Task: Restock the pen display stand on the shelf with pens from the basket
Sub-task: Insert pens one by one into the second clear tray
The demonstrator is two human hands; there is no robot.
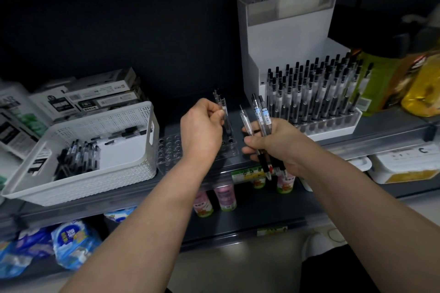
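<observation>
Shelf (371, 137), front edge: left hand (201, 129) pinching one pen (222, 108) upright over clear pen stand (171, 150) (mostly empty holes); right hand (273, 143) clenched round bundle of pens (260, 114). White basket (95, 173), left end, holds more pens. White display stand (333, 123), right, well filled

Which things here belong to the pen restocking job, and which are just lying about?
Job: left hand, right hand, pens, basket, clear stand.
Lying about: full stand, boxes, bottles, oil bottle.
</observation>
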